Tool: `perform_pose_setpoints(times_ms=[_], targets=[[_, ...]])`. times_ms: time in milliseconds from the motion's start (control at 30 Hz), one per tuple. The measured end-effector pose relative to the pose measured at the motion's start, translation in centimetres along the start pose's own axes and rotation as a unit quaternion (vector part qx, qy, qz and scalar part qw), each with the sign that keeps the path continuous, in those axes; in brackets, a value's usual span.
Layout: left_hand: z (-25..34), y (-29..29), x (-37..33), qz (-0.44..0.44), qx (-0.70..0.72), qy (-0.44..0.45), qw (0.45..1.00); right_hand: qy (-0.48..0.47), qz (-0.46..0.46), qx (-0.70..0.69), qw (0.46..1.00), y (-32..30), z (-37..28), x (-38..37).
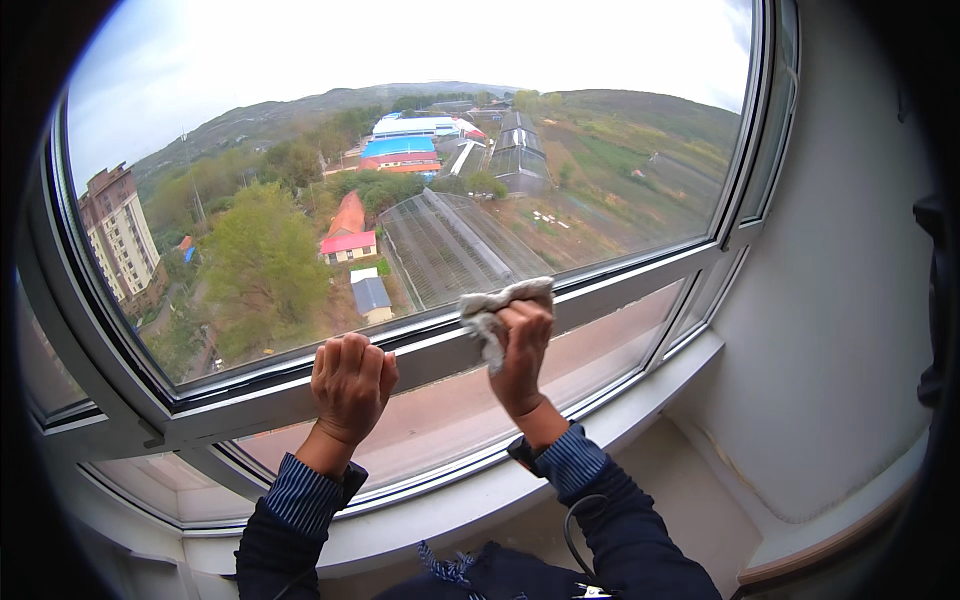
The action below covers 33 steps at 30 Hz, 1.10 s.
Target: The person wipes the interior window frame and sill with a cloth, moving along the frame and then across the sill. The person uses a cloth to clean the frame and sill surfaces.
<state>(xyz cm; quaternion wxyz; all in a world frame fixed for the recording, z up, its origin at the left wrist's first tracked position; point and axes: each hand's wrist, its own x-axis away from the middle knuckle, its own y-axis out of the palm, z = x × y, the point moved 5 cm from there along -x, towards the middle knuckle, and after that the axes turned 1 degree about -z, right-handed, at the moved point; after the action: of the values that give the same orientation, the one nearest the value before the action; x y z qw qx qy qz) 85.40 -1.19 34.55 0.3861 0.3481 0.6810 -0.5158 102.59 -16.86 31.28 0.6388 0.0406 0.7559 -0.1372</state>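
A large window (600, 255) stands in front of me, with a grey metal rail (430, 362) running across below its upper pane. My left hand (350, 388) is closed over this rail, its fingers curled at the top edge and partly hidden behind the knuckles. To its right, my right hand (522, 358) grips a crumpled, off-white cloth (488, 303). The cloth lies against the rail near the bottom edge of the glass, and one end of it hangs down beside the fingers.
A lower pane (440, 425) sits beneath the rail, above a pale sill (465, 478). A white wall (850, 250) rises on the right, with a dark object (932, 300) at its far edge. A thin black cable (570, 530) loops by my right sleeve.
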Motion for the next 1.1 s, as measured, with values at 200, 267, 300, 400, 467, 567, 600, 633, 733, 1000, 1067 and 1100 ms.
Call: perform_pose_setpoints(times_ms=[200,267,300,400,467,567,600,633,733,1000,1067,1100], targets=[[0.0,-0.3,-0.1,0.035,-0.002,0.003,0.999,-0.052,-0.12,-0.081,0.988,3.4,-8.6,0.4],[0.0,-0.2,-0.1,0.026,0.007,-0.001,1.0,-0.087,-0.169,-0.092,0.977,2.4,-6.0,0.3],[0.1,-0.2,0.0,0.015,0.009,-0.004,1.0,-0.077,-0.169,-0.08,0.979,1.6,-3.8,0.2],[0.0,-0.1,0.0,0.016,0.006,-0.01,1.0,-0.081,-0.092,0.011,0.992,-2.7,4.4,-0.9],[0.1,-0.1,0.1,0.026,0.001,-0.002,1.0,-0.059,-0.017,0.051,0.997,-6.1,9.6,-2.0],[0.1,-0.1,0.1,0.025,-0.013,-0.003,1.0,0.071,0.041,0.053,0.995,-7.9,13.6,-2.4],[0.1,0.0,0.1,0.024,-0.013,-0.006,1.0,0.048,0.062,0.038,0.996,-7.9,12.8,-2.4],[0.1,0.1,0.1,0.028,-0.016,-0.005,0.999,0.049,0.048,0.033,0.997,-6.7,11.0,-2.0],[0.1,0.1,0.2,0.031,-0.015,-0.006,0.999,0.031,-0.014,-0.026,0.999,-2.0,2.3,-0.1],[0.1,-0.1,0.2,0.045,-0.007,-0.008,0.999,-0.052,-0.101,-0.079,0.99,-0.3,-1.2,0.2],[0.1,-0.1,0.2,0.046,-0.013,-0.006,0.999,-0.045,-0.019,-0.038,0.998,-3.4,4.5,-0.8],[0.2,-0.1,0.2,0.048,-0.011,-0.007,0.999,-0.035,0.005,-0.015,0.999,-4.9,7.3,-1.5]])
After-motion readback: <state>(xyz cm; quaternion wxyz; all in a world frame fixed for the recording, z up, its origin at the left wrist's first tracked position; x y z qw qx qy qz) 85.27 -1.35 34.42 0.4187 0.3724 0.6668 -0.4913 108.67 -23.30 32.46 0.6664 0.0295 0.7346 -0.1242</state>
